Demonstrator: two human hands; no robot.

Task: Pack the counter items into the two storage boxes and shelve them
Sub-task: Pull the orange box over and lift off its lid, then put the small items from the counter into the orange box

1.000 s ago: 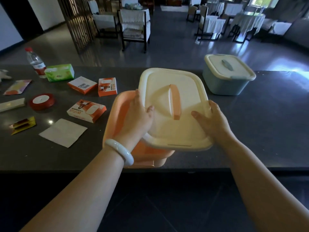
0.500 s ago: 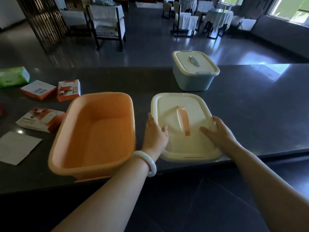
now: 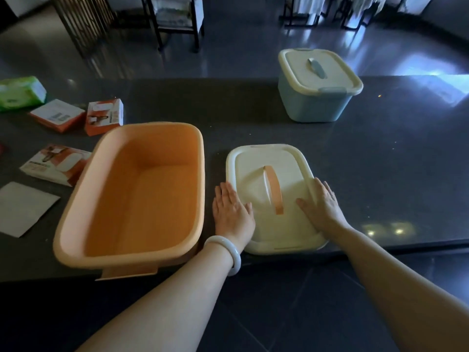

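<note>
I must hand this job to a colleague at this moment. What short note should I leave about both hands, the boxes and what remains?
Left hand: open, flat at the left edge of the cream lid.
Right hand: open, flat on the lid's right side.
The lid lies on the counter, right of the orange box, which is open with nothing visible inside. The blue box stands closed further back.
The cartons, green pack and paper sheet lie left of the orange box.
Done: orange box opened.
Left: pack the items, close both boxes, shelve them.
</note>
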